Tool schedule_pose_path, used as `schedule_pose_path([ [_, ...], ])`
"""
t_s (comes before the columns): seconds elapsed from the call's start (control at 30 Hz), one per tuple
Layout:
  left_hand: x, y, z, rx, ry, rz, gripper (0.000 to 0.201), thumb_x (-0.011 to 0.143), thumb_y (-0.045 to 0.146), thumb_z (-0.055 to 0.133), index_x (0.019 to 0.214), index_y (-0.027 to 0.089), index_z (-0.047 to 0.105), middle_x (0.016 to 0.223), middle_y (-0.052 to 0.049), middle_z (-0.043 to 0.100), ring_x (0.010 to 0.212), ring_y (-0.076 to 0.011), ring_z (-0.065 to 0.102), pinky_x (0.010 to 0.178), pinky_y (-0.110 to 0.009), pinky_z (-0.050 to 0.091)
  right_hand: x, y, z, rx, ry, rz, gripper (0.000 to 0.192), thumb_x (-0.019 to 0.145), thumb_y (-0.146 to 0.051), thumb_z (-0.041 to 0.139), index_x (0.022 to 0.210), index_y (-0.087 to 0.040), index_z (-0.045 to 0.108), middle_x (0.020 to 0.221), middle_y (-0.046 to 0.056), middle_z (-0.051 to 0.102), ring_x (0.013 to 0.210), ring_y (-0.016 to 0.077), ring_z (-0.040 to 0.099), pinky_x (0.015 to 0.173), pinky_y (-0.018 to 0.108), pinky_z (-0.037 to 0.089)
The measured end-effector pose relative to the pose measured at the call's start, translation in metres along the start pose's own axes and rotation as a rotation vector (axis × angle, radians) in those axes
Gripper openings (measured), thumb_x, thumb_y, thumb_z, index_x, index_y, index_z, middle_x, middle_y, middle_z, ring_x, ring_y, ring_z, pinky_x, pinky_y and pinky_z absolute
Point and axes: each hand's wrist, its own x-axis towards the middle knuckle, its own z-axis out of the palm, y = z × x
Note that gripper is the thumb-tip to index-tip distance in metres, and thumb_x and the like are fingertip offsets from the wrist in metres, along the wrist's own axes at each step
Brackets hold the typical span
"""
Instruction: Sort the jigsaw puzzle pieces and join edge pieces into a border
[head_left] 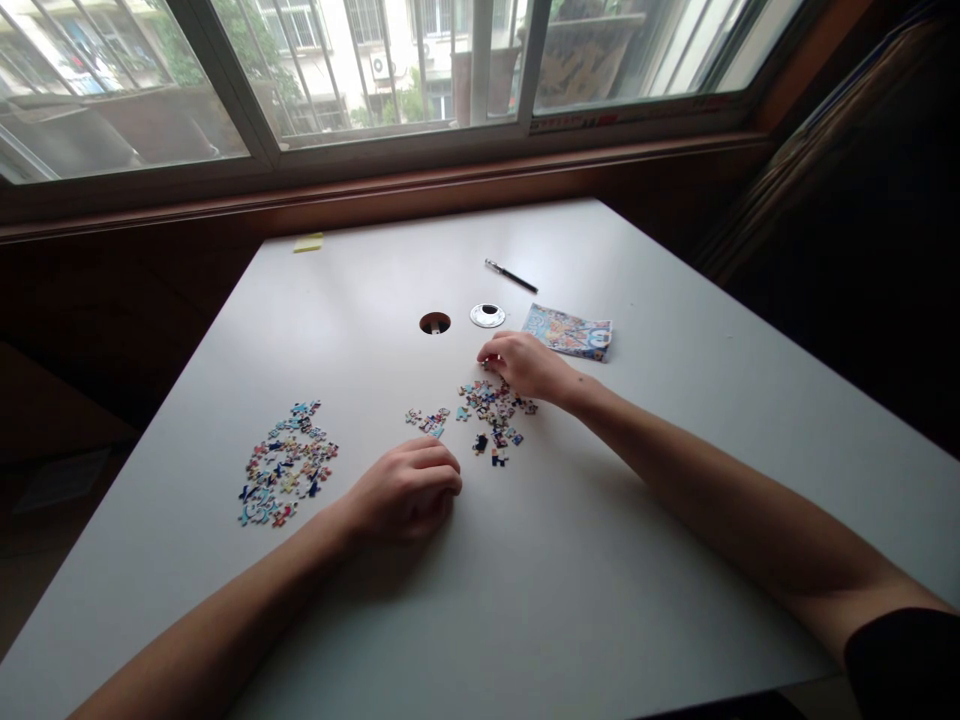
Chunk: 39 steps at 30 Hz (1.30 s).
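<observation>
My right hand [529,365] reaches over the far side of a pile of loose jigsaw pieces [491,405]. Its fingers are bent together at a puzzle piece [491,362], which shows partly beneath the fingertips. My left hand [412,488] rests on the table with its fingers curled in; whatever they may hold is hidden. Just beyond its knuckles lies a small cluster of jigsaw pieces [429,421], some seemingly joined. To the left, a wider spread of jigsaw pieces [289,465] covers part of the table.
A folded picture sheet [570,332] lies beyond my right hand, with a pen [512,276] behind it. The white table [360,330] has a round cable hole [435,323] beside a silver ring cover [487,316]. A yellow sticky note [308,243] is at the far left edge, below the window.
</observation>
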Motion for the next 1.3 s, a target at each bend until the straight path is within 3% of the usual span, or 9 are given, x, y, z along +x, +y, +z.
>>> schedule_pose_path([
  [0.3, 0.001, 0.001, 0.0, -0.021, 0.002, 0.0, 0.016, 0.079, 0.007, 0.054, 0.089, 0.02, 0.057, 0.09, -0.007, 0.065, 0.084, -0.0189, 0.055, 0.077, -0.031, 0.047, -0.002, -0.006, -0.003, -0.084, 0.037, 0.025, 0.018, 0.093, -0.013, 0.056, 0.096, -0.015, 0.073, 0.097, 0.01, 0.069, 0.084, 0.0189, 0.06, 0.076, 0.031, 0.045],
  [0.4, 0.001, 0.0, 0.0, -0.019, -0.001, 0.003, 0.016, 0.079, 0.008, 0.054, 0.089, 0.02, 0.057, 0.091, -0.007, 0.065, 0.085, -0.0192, 0.055, 0.077, -0.032, 0.047, -0.005, -0.02, -0.007, -0.057, 0.027, -0.115, 0.02, 0.097, -0.019, 0.053, 0.102, -0.014, 0.072, 0.099, 0.012, 0.068, 0.093, 0.0215, 0.06, 0.082, 0.034, 0.046],
  [0.5, 0.002, 0.0, -0.001, -0.007, -0.003, 0.005, 0.016, 0.08, 0.009, 0.054, 0.09, 0.02, 0.058, 0.091, -0.007, 0.065, 0.085, -0.0192, 0.055, 0.077, -0.032, 0.047, -0.01, -0.036, -0.011, -0.008, -0.157, -0.356, 0.03, 0.092, -0.033, 0.065, 0.116, -0.016, 0.069, 0.109, 0.012, 0.066, 0.103, 0.0247, 0.057, 0.09, 0.038, 0.048],
  [0.57, 0.003, 0.001, -0.002, -0.001, -0.001, 0.007, 0.015, 0.08, 0.009, 0.053, 0.09, 0.019, 0.058, 0.09, -0.007, 0.064, 0.084, -0.0192, 0.054, 0.076, -0.032, 0.047, -0.013, -0.044, -0.011, -0.008, -0.253, -0.421, 0.037, 0.088, -0.035, 0.071, 0.12, -0.016, 0.068, 0.115, 0.014, 0.064, 0.107, 0.0263, 0.056, 0.092, 0.04, 0.048],
  [0.7, 0.003, 0.0, -0.002, 0.0, 0.001, 0.009, 0.014, 0.08, 0.009, 0.052, 0.089, 0.019, 0.058, 0.09, -0.007, 0.064, 0.083, -0.019, 0.053, 0.075, -0.032, 0.047, -0.015, -0.048, -0.01, 0.004, -0.347, -0.423, 0.029, 0.088, -0.027, 0.07, 0.116, -0.017, 0.069, 0.116, 0.013, 0.062, 0.106, 0.0247, 0.058, 0.089, 0.037, 0.049],
  [0.87, 0.003, 0.001, -0.002, -0.01, -0.006, 0.004, 0.016, 0.079, 0.008, 0.053, 0.09, 0.019, 0.057, 0.091, -0.007, 0.064, 0.084, -0.0192, 0.052, 0.076, -0.032, 0.047, -0.015, -0.045, -0.017, -0.071, -0.264, -0.413, 0.037, 0.089, -0.03, 0.07, 0.123, -0.016, 0.066, 0.123, 0.016, 0.06, 0.112, 0.0291, 0.054, 0.092, 0.042, 0.048],
  [1.03, 0.003, 0.001, -0.001, -0.021, -0.011, 0.001, 0.016, 0.078, 0.007, 0.054, 0.089, 0.019, 0.056, 0.091, -0.007, 0.064, 0.084, -0.0189, 0.052, 0.076, -0.031, 0.047, -0.013, -0.043, -0.021, -0.119, -0.383, -0.31, 0.025, 0.086, -0.02, 0.069, 0.111, -0.017, 0.069, 0.116, 0.014, 0.062, 0.107, 0.0281, 0.057, 0.089, 0.039, 0.048],
  [1.2, 0.003, 0.001, -0.003, -0.016, -0.016, 0.0, 0.016, 0.079, 0.007, 0.053, 0.09, 0.018, 0.056, 0.091, -0.007, 0.064, 0.084, -0.019, 0.052, 0.075, -0.031, 0.046, -0.014, -0.042, -0.017, -0.021, -0.365, -0.318, 0.023, 0.089, -0.01, 0.058, 0.107, -0.017, 0.07, 0.112, 0.012, 0.063, 0.099, 0.0217, 0.061, 0.085, 0.033, 0.048],
  [1.3, 0.003, 0.001, -0.003, -0.011, -0.013, 0.003, 0.015, 0.08, 0.008, 0.053, 0.09, 0.018, 0.057, 0.091, -0.008, 0.064, 0.084, -0.019, 0.052, 0.075, -0.032, 0.046, -0.015, -0.044, -0.019, -0.046, -0.335, -0.32, 0.025, 0.09, -0.016, 0.061, 0.114, -0.017, 0.068, 0.115, 0.013, 0.062, 0.104, 0.0244, 0.059, 0.087, 0.036, 0.047],
])
